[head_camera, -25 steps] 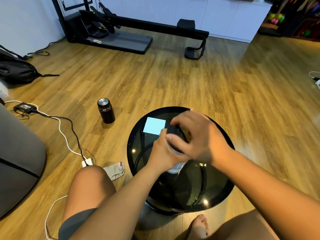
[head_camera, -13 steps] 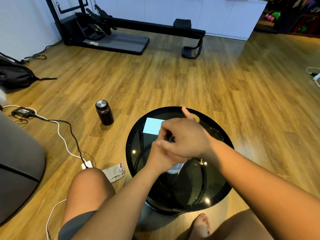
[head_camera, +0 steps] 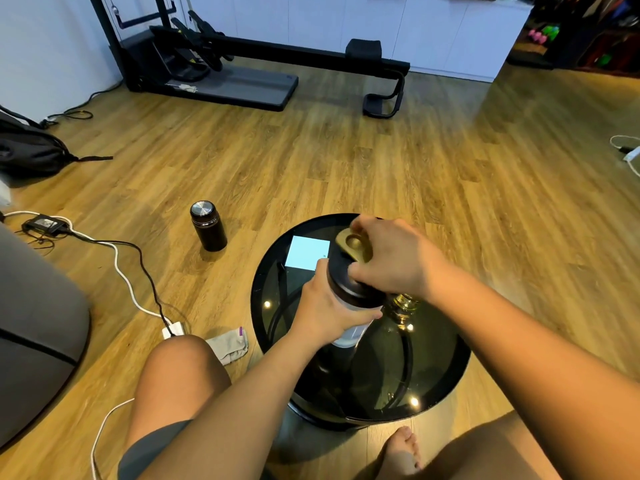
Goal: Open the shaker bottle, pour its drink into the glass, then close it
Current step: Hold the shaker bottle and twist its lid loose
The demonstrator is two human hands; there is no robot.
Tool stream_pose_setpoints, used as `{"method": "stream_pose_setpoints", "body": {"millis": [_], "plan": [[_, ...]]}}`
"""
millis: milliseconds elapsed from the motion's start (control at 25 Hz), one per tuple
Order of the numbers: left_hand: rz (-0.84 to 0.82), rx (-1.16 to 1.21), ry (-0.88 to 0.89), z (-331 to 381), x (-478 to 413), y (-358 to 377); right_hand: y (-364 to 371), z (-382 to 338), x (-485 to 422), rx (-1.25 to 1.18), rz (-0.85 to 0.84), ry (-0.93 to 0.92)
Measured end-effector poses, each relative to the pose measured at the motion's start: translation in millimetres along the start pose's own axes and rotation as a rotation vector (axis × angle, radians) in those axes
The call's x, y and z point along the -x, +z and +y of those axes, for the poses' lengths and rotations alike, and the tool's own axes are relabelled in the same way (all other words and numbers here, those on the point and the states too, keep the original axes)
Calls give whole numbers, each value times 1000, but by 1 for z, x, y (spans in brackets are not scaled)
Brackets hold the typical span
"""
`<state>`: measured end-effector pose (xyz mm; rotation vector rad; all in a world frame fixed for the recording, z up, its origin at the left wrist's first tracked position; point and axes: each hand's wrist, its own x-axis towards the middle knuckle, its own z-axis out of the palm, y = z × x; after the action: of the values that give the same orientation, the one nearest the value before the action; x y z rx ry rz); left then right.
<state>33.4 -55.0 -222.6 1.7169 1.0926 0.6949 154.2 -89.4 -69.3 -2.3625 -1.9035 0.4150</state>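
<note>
A clear shaker bottle [head_camera: 349, 336] with a black lid [head_camera: 346, 285] stands on a round black glass table [head_camera: 446, 386]. My left hand [head_camera: 325, 315] is wrapped around the bottle's body just under the lid. My right hand [head_camera: 391, 259] grips the lid from above on its right side. The lid's olive flip cap [head_camera: 353, 245] is swung up and back, standing open. A glass [head_camera: 403, 308] shows just right of the bottle, mostly hidden under my right wrist.
A pale blue card [head_camera: 306, 252] lies on the table's far side. On the wood floor to the left stand a dark flask [head_camera: 207, 226], cables with a charger [head_camera: 173, 329] and a crumpled cloth [head_camera: 228, 346]. My knees and a foot [head_camera: 401, 452] flank the table.
My right hand shifted off the top of the lid toward its right side, and the olive flip cap came up and is now visible standing open. My left hand kept its hold.
</note>
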Motion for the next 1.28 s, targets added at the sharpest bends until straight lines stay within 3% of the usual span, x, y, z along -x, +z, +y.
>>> {"method": "stream_pose_setpoints", "body": {"millis": [200, 320, 400, 440, 520, 600, 880, 1040, 1120, 1200, 1280], "plan": [[-45, 26, 54, -6, 1, 5, 18, -19, 13, -48, -134, -293], [-48, 0, 79, -4, 1, 4, 25, -14, 23, -202, -4, -398], [-49, -41, 42, 4, 1, -1, 17, -2, 16, -232, 205, -303], [-47, -24, 18, 6, 2, -3, 11, 3, 10, -154, 229, -191], [-38, -9, -1, 7, 2, -3, 5, 9, -1, -5, 94, 35], [-41, -11, 3, 9, 3, -4, 11, 7, -7, 58, -5, 53], [-117, 26, 61, 4, 4, 2, 34, -11, 8, 14, 110, -333], [-72, 25, 15, -3, 2, 3, 45, -1, 37, -65, 107, -559], [-59, -51, 29, 2, 1, 2, 41, 9, 39, -263, 308, -526], [-47, -57, 18, 8, 1, 1, 24, 16, 28, -284, 466, -361], [-35, -37, 15, 10, 4, 2, 8, 14, 14, -99, 261, -69]]}}
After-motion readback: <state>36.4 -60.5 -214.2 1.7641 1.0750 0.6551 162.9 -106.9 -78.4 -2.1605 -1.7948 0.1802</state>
